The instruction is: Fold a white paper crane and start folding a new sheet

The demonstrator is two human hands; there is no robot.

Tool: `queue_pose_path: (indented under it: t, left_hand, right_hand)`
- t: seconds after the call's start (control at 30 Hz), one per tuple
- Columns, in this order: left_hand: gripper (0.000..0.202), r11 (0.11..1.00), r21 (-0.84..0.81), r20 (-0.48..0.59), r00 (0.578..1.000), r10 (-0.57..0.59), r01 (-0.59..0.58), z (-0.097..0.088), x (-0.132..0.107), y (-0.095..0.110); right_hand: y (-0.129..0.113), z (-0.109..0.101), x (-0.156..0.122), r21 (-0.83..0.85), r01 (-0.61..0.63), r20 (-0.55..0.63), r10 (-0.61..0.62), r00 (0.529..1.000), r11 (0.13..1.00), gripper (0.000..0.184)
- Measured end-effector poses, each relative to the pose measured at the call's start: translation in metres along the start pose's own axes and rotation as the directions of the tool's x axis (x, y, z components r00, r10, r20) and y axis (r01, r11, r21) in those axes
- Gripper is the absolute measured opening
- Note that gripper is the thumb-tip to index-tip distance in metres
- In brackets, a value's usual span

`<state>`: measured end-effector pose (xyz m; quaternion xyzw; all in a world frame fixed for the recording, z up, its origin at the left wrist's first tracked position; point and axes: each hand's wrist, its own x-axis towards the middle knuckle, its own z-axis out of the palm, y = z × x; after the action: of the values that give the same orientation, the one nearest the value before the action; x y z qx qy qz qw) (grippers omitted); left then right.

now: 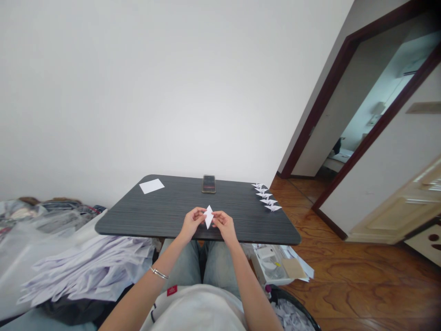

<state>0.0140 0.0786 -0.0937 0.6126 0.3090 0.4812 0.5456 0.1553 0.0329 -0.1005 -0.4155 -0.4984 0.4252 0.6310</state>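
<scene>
A small white folded paper (208,216), diamond-shaped with a point up and a point down, is held just above the near edge of the dark grey table (165,214). My left hand (191,223) pinches its left side and my right hand (223,222) pinches its right side. Both hands have fingers closed on the paper. A silver bracelet sits on my left wrist.
A phone (208,183) lies at the table's far middle, a flat white sheet (151,185) at the far left, and a row of several folded paper cranes (266,198) along the right edge. A heap of white paper (86,271) lies left; a box (275,264) and bin sit right.
</scene>
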Motion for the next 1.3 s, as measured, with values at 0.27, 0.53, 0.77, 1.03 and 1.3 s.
queue_pose_path:
  t: [0.27, 0.53, 0.77, 1.03, 1.3]
  left_hand:
    - [0.027, 1.0, 0.003, 0.032, 0.999, -0.003, 0.003, 0.0, -0.001, 0.001]
    - [0.028, 1.0, -0.005, 0.078, 0.997, -0.008, 0.009, 0.001, -0.003, 0.006]
    - [0.031, 1.0, -0.015, 0.112, 0.994, -0.011, 0.013, 0.0, -0.005, 0.009]
    - [0.025, 0.999, -0.01, 0.064, 0.997, -0.048, 0.049, 0.0, -0.003, 0.001]
    - [0.021, 0.999, -0.009, 0.051, 0.998, -0.047, 0.048, 0.0, -0.002, -0.002]
  right_hand:
    - [0.0, 0.001, 0.0, -0.013, 0.004, -0.019, -0.005, 1.0, 1.0, 0.021]
    - [0.006, 0.0, 0.0, -0.007, -0.013, -0.08, 0.013, 0.997, 1.0, 0.014]
    - [0.007, 0.0, 0.0, -0.001, 0.001, -0.117, -0.001, 0.993, 1.0, 0.014]
    - [0.002, 0.002, 0.0, -0.012, 0.004, -0.074, -0.005, 0.997, 1.0, 0.014]
    - [0.007, 0.001, 0.0, -0.026, 0.027, -0.124, -0.03, 0.992, 0.999, 0.014]
